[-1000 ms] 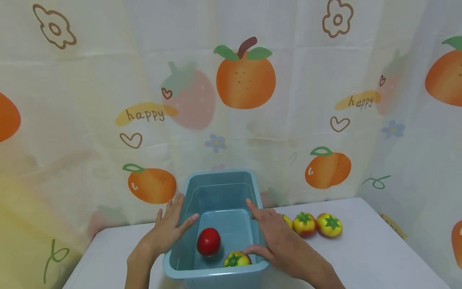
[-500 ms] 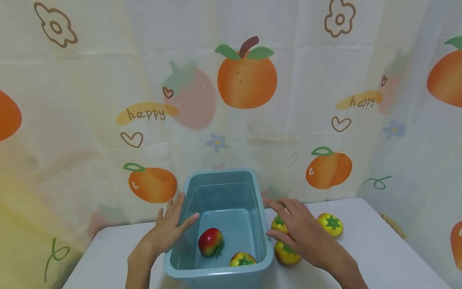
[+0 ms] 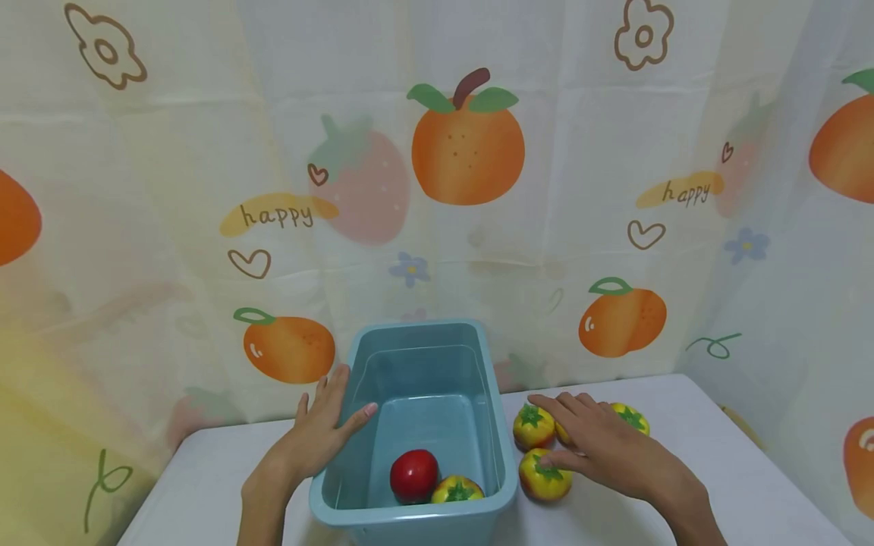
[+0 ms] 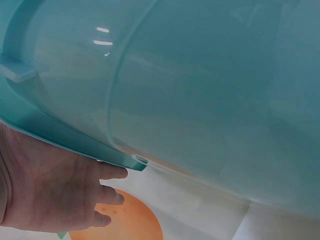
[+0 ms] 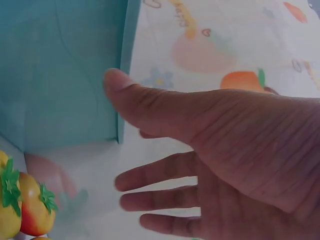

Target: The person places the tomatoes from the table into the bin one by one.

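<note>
Rightward since the earlier frame has gone the right hand [image 3: 604, 441], before a curtain [image 3: 567, 152] twice lettered "happy", a white table [image 3: 717, 470], a blue bin [image 3: 410, 516], the left hand [image 3: 310, 440], straight-fingered at its rim, yellow fruits [image 3: 545, 478] partly blocked by the right's extended, empty fingers, and a red fruit [image 3: 413, 476] inside the bin beside a yellow one [image 3: 457, 491].

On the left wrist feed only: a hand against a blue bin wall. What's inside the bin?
Observer: A red fruit and a yellow fruit with a green leafy top, side by side at the near end of the bin.
Operator: Where's the right hand?
Observer: The right hand is over more yellow fruits on the table, right of the bin; can't tell if it touches them.
Operator: Holding one?
Observer: No, the right wrist view shows its fingers extended, nothing held.
</note>
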Available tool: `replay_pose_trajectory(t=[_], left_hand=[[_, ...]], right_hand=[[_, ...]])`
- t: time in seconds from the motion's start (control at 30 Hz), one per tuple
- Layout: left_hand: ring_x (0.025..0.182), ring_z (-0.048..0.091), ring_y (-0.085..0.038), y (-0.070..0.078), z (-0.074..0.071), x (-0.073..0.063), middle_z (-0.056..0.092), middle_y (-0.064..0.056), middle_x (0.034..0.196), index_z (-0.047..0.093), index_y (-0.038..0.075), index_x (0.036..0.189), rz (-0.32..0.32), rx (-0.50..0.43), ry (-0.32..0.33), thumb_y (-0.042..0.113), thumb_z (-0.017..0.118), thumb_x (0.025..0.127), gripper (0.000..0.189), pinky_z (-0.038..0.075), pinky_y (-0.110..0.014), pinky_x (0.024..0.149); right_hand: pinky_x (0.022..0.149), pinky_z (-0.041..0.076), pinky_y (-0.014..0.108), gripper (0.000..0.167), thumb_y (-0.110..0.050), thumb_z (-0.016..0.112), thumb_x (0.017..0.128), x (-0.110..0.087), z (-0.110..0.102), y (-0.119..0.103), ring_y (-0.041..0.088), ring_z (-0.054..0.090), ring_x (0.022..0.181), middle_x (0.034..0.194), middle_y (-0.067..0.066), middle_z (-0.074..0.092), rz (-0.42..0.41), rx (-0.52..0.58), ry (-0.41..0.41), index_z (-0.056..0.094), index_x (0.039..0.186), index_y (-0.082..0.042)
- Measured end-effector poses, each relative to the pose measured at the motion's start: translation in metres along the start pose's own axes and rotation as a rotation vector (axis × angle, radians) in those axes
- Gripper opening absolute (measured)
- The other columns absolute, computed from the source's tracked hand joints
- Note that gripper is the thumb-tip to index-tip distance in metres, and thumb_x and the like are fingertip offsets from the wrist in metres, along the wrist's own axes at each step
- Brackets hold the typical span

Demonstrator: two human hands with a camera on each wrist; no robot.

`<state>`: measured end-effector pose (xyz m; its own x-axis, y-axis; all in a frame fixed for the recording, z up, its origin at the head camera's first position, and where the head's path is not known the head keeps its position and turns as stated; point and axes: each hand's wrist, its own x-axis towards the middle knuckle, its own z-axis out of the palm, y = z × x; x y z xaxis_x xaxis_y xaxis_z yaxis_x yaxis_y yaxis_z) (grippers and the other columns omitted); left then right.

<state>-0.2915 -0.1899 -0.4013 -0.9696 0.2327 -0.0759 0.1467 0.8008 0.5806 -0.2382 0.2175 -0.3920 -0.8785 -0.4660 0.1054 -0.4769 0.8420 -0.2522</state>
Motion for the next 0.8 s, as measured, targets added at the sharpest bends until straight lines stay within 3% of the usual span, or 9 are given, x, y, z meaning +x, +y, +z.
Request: replay_pose_trajectory(t=[0.17, 0.33, 0.4, 0.57, 0.8], left_hand=[[0.163, -0.011, -0.048, 0.000, 0.000, -0.001, -0.010, -0.014, 0.178, -0.008, 0.012, 0.168, 0.007, -0.005, 0.002, 0.068, 0.045, 0.102, 0.101, -0.019, -0.070, 0.125], [0.163, -0.011, -0.048, -0.001, -0.001, 0.000, -0.010, -0.013, 0.178, -0.009, 0.012, 0.168, 0.011, -0.005, 0.004, 0.068, 0.044, 0.102, 0.101, -0.019, -0.070, 0.125], [0.163, -0.012, -0.048, 0.000, 0.000, 0.000, -0.011, -0.013, 0.178, -0.009, 0.013, 0.168, 0.008, -0.007, 0.003, 0.069, 0.043, 0.102, 0.101, -0.019, -0.070, 0.125], [0.163, -0.011, -0.048, 0.001, 0.000, 0.000, -0.011, -0.013, 0.178, -0.011, 0.014, 0.168, -0.001, -0.008, -0.001, 0.072, 0.042, 0.101, 0.103, -0.019, -0.070, 0.125], [0.163, -0.011, -0.049, 0.001, 0.000, -0.001, -0.011, -0.014, 0.178, -0.010, 0.012, 0.168, 0.000, -0.013, -0.007, 0.069, 0.043, 0.102, 0.102, -0.019, -0.070, 0.125]], right_hand=[[0.100, 0.052, 0.050, 0.080, -0.062, 0.070, 0.090, -0.003, 0.002, 0.008, 0.017, 0.056, 0.112, 0.124, -0.008, 0.064, 0.025, 0.074, -0.071, 0.049, 0.154, -0.017], [0.116, 0.035, 0.074, 0.081, -0.051, 0.079, 0.088, -0.005, 0.004, 0.014, 0.045, 0.054, 0.137, 0.146, 0.010, 0.062, 0.107, 0.236, -0.133, 0.051, 0.153, -0.012], [0.117, 0.033, 0.074, 0.081, -0.046, 0.082, 0.087, -0.003, 0.006, 0.018, 0.048, 0.051, 0.141, 0.150, 0.015, 0.059, 0.141, 0.274, -0.167, 0.051, 0.152, -0.010], [0.111, 0.047, 0.065, 0.076, -0.034, 0.088, 0.082, 0.006, 0.014, 0.026, 0.034, 0.061, 0.128, 0.143, 0.014, 0.064, 0.245, 0.312, -0.275, 0.057, 0.145, -0.005], [0.106, 0.053, 0.061, 0.068, -0.032, 0.092, 0.077, 0.022, 0.037, 0.033, 0.024, 0.064, 0.112, 0.130, 0.007, 0.071, 0.351, 0.242, -0.372, 0.063, 0.134, -0.010]])
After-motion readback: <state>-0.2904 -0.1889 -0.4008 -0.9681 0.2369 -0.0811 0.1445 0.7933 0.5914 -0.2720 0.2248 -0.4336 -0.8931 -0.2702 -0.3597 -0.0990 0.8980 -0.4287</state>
